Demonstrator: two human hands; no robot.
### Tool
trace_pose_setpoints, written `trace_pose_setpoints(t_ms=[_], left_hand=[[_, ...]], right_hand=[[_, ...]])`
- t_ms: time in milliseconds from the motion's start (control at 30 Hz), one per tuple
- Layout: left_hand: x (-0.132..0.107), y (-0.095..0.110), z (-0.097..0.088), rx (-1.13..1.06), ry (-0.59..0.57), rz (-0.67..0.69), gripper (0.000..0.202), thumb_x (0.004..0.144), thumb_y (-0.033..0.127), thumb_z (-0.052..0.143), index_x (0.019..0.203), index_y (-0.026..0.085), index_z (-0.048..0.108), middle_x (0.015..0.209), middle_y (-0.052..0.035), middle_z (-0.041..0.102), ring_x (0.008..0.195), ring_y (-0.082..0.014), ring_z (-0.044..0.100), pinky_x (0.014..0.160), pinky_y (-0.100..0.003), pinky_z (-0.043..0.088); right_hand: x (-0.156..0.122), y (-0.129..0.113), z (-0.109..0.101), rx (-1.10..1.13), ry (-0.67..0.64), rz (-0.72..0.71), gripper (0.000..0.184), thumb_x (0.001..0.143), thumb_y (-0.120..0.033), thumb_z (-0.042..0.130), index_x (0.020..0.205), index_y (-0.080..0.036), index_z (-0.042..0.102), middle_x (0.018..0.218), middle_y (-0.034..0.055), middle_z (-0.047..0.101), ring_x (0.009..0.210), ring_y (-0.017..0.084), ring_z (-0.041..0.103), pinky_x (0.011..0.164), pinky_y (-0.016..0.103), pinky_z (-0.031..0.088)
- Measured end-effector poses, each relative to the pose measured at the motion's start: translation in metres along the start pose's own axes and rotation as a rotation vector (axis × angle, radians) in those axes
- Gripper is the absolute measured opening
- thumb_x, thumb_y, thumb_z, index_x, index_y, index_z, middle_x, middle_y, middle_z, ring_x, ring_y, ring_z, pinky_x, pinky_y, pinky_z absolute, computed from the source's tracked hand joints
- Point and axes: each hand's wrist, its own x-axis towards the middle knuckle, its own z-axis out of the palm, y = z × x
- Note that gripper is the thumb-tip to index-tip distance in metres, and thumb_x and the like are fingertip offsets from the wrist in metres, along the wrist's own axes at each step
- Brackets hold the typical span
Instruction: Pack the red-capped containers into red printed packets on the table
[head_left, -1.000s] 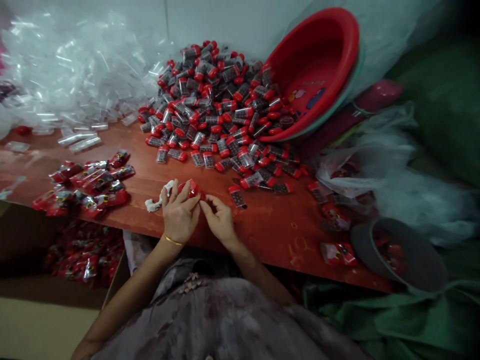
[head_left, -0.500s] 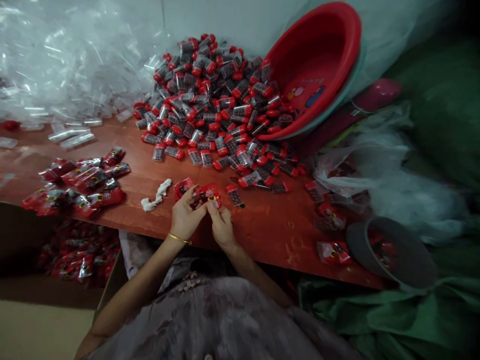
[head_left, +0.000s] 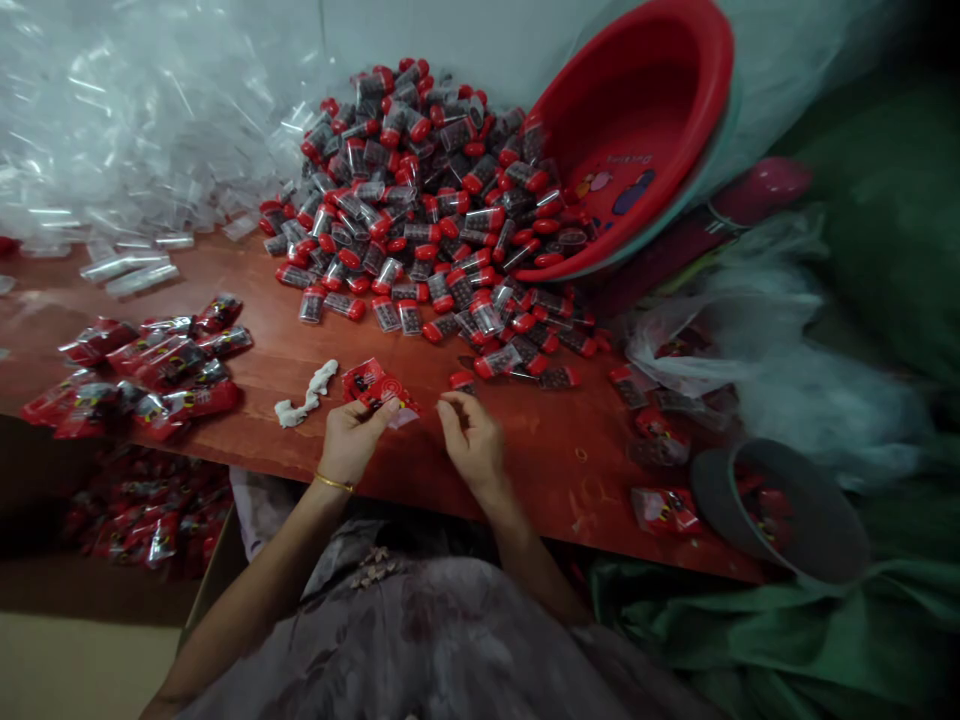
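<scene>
My left hand (head_left: 351, 438) is closed on a red printed packet (head_left: 375, 385), held just above the red-brown table (head_left: 540, 450) near its front edge. A hand's width to the right, my right hand (head_left: 472, 440) has its fingers bent over a small red-capped container (head_left: 461, 380); only the cap shows beyond the fingertips. A gold bangle sits on my left wrist. A twisted white strip (head_left: 304, 395) lies on the table left of the packet.
A big heap of red-capped containers (head_left: 427, 200) spills from a tilted red basin (head_left: 637, 130). Clear plastic sleeves (head_left: 112, 130) pile at the back left. Filled red packets (head_left: 150, 365) lie at the left and in a box below (head_left: 150, 510). A grey bowl (head_left: 780, 510) sits at the right.
Both hands were together on the red packet. My right hand has let go and moved right onto the small container; my left hand keeps the packet.
</scene>
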Motion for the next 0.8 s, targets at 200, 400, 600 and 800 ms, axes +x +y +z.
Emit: trace_pose_setpoints(t_ms=[200, 400, 600, 800], left_hand=[[-0.001, 0.003, 0.005, -0.072, 0.015, -0.119, 0.043, 0.039, 0.043, 0.085, 0.066, 0.013, 0.071, 0.065, -0.0023, 0.069, 0.061, -0.0137, 0.060, 0.067, -0.027, 0.049], [-0.003, 0.007, 0.002, -0.215, 0.001, -0.347, 0.046, 0.038, 0.037, 0.087, 0.070, 0.012, 0.067, 0.072, -0.0054, 0.070, 0.064, -0.0153, 0.065, 0.064, -0.026, 0.051], [-0.005, 0.008, 0.002, -0.231, 0.005, -0.372, 0.043, 0.042, 0.035, 0.087, 0.072, 0.012, 0.066, 0.072, -0.0056, 0.071, 0.063, -0.0156, 0.066, 0.060, -0.025, 0.052], [-0.009, 0.006, 0.004, -0.217, -0.019, -0.389, 0.039, 0.049, 0.035, 0.084, 0.075, 0.012, 0.066, 0.074, -0.0063, 0.071, 0.065, -0.0159, 0.067, 0.061, -0.025, 0.051]], right_hand=[[0.015, 0.025, -0.018, -0.668, 0.070, 0.045, 0.045, 0.084, -0.046, 0.051, 0.111, -0.011, 0.059, 0.115, 0.0202, 0.058, 0.100, 0.031, 0.051, 0.080, 0.043, 0.041], [0.006, 0.032, -0.020, -0.433, 0.013, 0.014, 0.024, 0.082, -0.036, 0.053, 0.095, -0.017, 0.060, 0.098, 0.0120, 0.066, 0.090, 0.026, 0.056, 0.077, 0.038, 0.042], [-0.017, 0.019, -0.032, 0.420, -0.199, 0.272, 0.029, 0.079, -0.047, 0.056, 0.090, -0.020, 0.053, 0.074, 0.0002, 0.065, 0.048, 0.010, 0.055, 0.053, 0.025, 0.043], [-0.028, 0.009, -0.037, 0.815, -0.288, 0.404, 0.032, 0.075, -0.050, 0.062, 0.084, -0.021, 0.054, 0.064, -0.0041, 0.061, 0.037, 0.005, 0.044, 0.040, 0.020, 0.035]])
